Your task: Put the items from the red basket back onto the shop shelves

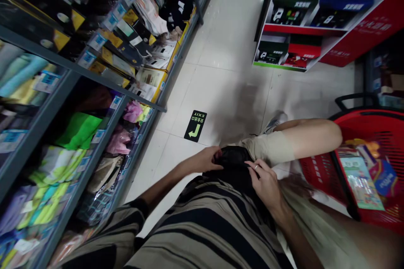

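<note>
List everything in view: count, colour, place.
shelf rack: one, grey, left
folded or packed textiles: many, mixed colours, on rack
price tags: many, blue-white, rack edges
display stand: one, white and red, upper right
boxes: at least five, green/blue/red, in stand
exit sign: one, black-green, floor
basket: one, red, right
packets: several, mixed colours, in basket
pouch-like item: one, black, between hands
shirt: one, striped
shorts: one, beige
shoe: one visible, grey
legs: two, bare below shorts
left hand, right hand: on pouch-like item; ring on right
</note>
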{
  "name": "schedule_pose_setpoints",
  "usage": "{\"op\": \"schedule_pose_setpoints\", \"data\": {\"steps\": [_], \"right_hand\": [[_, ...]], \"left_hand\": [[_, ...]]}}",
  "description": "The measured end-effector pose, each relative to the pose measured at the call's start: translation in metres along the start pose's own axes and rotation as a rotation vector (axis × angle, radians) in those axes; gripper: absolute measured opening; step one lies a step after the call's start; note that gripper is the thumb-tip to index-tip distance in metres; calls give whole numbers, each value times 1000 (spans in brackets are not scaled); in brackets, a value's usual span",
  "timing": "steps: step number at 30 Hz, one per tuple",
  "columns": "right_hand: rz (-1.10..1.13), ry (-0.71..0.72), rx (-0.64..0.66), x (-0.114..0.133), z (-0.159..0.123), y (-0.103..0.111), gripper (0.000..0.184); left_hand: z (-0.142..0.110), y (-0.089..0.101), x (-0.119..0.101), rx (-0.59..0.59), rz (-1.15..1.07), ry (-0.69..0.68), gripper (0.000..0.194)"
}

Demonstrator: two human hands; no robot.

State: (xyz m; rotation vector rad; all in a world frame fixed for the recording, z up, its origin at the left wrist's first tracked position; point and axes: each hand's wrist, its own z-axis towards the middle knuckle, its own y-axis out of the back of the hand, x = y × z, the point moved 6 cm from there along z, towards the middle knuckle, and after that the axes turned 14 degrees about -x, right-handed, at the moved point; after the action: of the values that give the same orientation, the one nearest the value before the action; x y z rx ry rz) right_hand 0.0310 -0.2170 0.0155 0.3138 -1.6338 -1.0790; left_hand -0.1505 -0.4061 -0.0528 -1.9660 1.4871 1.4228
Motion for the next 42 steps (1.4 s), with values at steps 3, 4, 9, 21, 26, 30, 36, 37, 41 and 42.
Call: {"op": "schedule_pose_setpoints", "data": {"steps": [3,4,9,21,26,30,36,37,41,42], "right_hand": [[-43,-1,15,12,1,-12,39],[-69,5,33,17,4,-17,39],[-141,49,136,32,17,-32,39],[-273,-57,190,6,8,-24,14],[-418,-112,196,2,9,-21,23],[-297,-156,162,-8,6,-20,30],[142,-270,201,-23,-6,-9,23],[212,-293,214,-24,-10,-7,22],[385,-400,165,-27,-23,-2,24],[405,-420,126,-27,-26,-2,25]], "left_hand": [[-19,17,22,80,-89,91,31],[-25,20,32,78,-75,97,27],[-57,1,85,75,-94,197,22],[-48,3,122,270,-168,238,41],[-46,7,111,308,-315,359,56],[-40,-1,107,323,-211,342,56],[-33,1,106,295,-118,371,50],[-34,4,103,338,-117,372,44],[-22,33,62,173,27,245,26],[-15,40,41,24,56,160,26]]}}
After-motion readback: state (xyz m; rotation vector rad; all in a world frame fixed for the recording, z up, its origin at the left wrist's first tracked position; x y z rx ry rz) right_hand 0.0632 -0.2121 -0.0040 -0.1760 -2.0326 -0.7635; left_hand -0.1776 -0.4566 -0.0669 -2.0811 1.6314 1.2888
